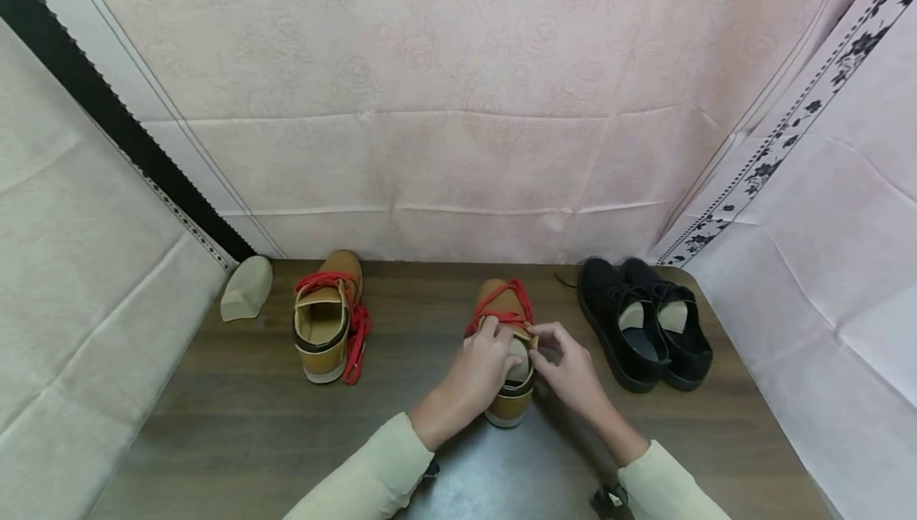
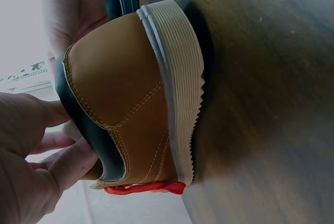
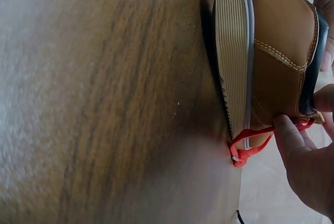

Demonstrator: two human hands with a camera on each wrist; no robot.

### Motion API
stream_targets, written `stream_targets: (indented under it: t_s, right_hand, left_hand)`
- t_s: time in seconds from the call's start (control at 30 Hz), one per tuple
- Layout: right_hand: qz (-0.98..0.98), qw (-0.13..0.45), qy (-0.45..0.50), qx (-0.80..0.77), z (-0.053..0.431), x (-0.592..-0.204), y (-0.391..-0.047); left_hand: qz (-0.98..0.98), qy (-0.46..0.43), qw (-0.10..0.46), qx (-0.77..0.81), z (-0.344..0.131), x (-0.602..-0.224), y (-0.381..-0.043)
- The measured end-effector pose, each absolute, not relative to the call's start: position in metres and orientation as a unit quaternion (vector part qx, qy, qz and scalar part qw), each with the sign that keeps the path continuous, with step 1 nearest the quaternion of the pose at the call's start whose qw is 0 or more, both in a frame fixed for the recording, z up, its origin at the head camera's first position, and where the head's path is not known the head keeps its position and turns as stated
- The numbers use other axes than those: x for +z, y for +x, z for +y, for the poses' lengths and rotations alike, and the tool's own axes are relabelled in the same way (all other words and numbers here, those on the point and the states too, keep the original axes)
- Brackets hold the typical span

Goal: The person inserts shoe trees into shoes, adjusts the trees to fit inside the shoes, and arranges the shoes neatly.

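Note:
A tan shoe [image 1: 509, 407] with red laces [image 1: 510, 305], a dark padded collar and a ribbed pale sole stands on the wooden surface, toe pointing away. My left hand [image 1: 478, 367] pinches the left side of its opening near the tongue, thumb reaching over the inside. On the other side my right hand [image 1: 573, 369] pinches the edge of the upper by the lace holes, index finger [image 3: 288, 132] against the outside. Between the hands a pale insert [image 1: 517, 362] shows inside the shoe, partly hidden by the left fingers.
The matching tan shoe [image 1: 324, 357] stands to the left, red laces hanging over its right side. A loose pale insert [image 1: 247, 289] lies at the far left. Two black shoes [image 1: 645, 329] with pale inserts stand at the right. Cloth-covered walls [image 1: 458, 170] enclose the back and sides.

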State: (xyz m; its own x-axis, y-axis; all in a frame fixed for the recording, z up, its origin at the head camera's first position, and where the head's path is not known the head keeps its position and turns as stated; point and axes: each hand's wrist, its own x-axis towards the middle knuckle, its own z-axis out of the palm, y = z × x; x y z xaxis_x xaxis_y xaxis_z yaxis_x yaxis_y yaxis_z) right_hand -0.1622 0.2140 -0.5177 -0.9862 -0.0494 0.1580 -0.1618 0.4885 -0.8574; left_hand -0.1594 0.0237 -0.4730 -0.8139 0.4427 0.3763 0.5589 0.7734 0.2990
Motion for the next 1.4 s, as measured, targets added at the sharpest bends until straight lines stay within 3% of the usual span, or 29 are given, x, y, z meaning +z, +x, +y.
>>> stream_targets:
  t_s: [0.17, 0.4, 0.67, 0.93, 1.4]
  right_hand:
    - [-0.858, 0.057, 0.063, 0.507, 0.215, -0.519, -0.163]
    - [-0.849, 0.058, 0.065, 0.522, 0.214, -0.518, -0.162]
    - [-0.853, 0.060, 0.074, 0.513, 0.215, -0.518, -0.163]
    - [-0.853, 0.052, 0.065, 0.514, 0.214, -0.518, -0.163]
    - [-0.845, 0.047, 0.060, 0.529, 0.213, -0.517, -0.162]
  left_hand:
    - [-0.931, -0.276, 0.134, -0.196, 0.018, -0.466, -0.159]
    - [-0.923, -0.273, 0.177, -0.203, 0.006, -0.456, -0.166]
    - [-0.935, -0.250, 0.114, -0.223, 0.007, -0.466, -0.180]
    - [-0.936, -0.254, 0.129, -0.206, 0.007, -0.479, -0.182]
    - [-0.938, -0.264, 0.095, -0.204, 0.006, -0.476, -0.188]
